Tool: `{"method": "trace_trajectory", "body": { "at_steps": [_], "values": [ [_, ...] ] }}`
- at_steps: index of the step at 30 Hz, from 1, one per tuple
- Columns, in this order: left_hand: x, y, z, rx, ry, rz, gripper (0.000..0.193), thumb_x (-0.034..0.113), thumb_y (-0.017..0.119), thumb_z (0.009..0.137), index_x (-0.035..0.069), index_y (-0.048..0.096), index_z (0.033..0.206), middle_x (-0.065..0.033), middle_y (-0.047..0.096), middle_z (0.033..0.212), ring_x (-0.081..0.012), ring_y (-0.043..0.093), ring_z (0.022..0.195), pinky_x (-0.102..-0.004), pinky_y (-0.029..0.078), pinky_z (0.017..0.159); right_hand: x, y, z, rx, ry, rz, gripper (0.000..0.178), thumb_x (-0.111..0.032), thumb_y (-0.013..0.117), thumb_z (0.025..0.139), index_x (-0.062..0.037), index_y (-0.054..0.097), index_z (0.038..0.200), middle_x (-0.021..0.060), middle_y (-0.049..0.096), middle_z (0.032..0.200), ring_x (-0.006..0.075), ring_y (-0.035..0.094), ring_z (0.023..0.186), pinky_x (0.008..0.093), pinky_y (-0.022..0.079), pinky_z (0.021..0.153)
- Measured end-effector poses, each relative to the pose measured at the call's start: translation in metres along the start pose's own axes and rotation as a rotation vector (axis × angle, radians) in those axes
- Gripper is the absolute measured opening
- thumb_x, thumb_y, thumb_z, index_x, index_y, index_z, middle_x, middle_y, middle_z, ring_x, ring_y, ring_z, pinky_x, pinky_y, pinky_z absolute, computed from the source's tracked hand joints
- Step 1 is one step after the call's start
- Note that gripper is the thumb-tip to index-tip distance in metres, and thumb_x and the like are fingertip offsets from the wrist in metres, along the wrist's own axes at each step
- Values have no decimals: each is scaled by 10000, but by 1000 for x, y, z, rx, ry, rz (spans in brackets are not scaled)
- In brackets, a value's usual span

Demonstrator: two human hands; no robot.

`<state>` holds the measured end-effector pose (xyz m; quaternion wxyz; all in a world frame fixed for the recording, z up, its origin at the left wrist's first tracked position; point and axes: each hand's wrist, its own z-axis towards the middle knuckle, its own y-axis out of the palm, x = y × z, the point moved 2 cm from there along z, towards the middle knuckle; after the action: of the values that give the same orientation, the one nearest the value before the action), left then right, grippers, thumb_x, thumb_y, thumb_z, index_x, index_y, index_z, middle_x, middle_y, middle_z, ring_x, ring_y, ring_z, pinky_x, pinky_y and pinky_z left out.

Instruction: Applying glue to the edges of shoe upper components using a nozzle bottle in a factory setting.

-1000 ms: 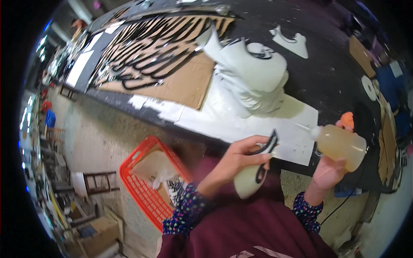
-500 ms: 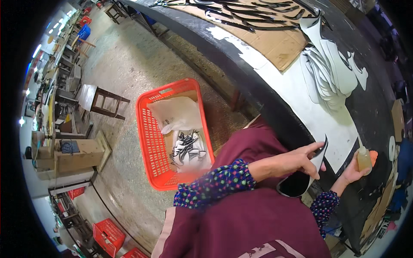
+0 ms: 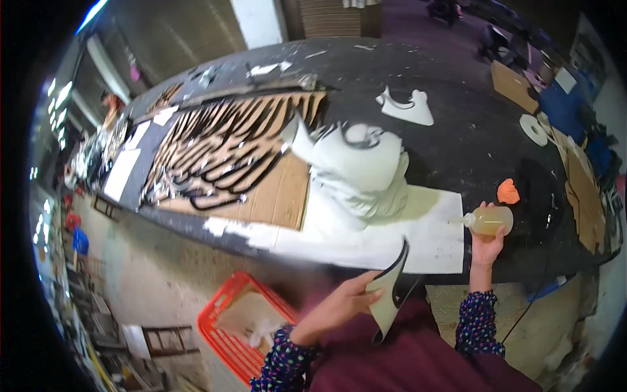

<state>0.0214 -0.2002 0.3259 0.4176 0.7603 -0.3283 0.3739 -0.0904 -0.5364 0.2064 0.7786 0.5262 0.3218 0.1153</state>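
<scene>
Head view: left hand (image 3: 345, 302) grips a white piece with black edging (image 3: 386, 294), right hand (image 3: 484, 245) a bottle (image 3: 494, 221), both by the white sheet (image 3: 434, 245).

The piece is at the near side of the sheet, its long axis running away from the person with a slight rightward lean; its slim dark tip points away, overlapping the sheet's near edge, and the left fingers are closed on its left side. Right fingers and thumb wrap the bottle just right of the sheet; it lies sideways, long axis crosswise, nozzle pointing left over the sheet's right edge. A stack of white pieces (image 3: 366, 173) rests on the sheet; an orange lump (image 3: 508, 191) lies to its right.
</scene>
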Motion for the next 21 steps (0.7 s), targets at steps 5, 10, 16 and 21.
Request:
{"method": "trace_trajectory", "body": {
  "at_steps": [5, 10, 16, 21],
  "values": [
    [118, -4, 56, 205, 131, 249, 372, 75, 526, 865, 35, 430, 1222, -3, 570, 898, -63, 528, 718, -200, 436, 631, -10, 1, 7, -127, -57, 1, 677, -229, 677, 754, -78, 318, 1307, 78, 368, 1315, 274, 280, 1276, 575, 266, 983],
    [230, -3, 179, 239, 601, 275, 271, 67, 461, 887, 7, 413, 1147, -73, 566, 940, -138, 587, 786, -270, 508, 670, -11, 2, 15, -58, -31, 108, 732, -287, 699, 730, -100, 290, 1307, 56, 351, 1292, 244, 343, 1230, 587, 336, 918],
    [288, 3, 336, -63, 736, -160, 273, 53, 419, 903, 2, 352, 1162, -117, 512, 1044, -231, 558, 935, -407, 475, 823, -7, 2, 20, 46, -9, 38, 712, -288, 710, 720, -117, 297, 1274, 43, 377, 1225, 246, 399, 1175, 598, 405, 862],
    [297, 4, 423, -74, 640, -235, 266, 44, 404, 908, 13, 301, 1151, -146, 465, 1091, -263, 537, 987, -417, 474, 877, -7, -2, 26, 91, -6, 59, 696, -293, 701, 733, -116, 298, 1272, 37, 379, 1211, 243, 403, 1171, 600, 404, 862]
  ]
}}
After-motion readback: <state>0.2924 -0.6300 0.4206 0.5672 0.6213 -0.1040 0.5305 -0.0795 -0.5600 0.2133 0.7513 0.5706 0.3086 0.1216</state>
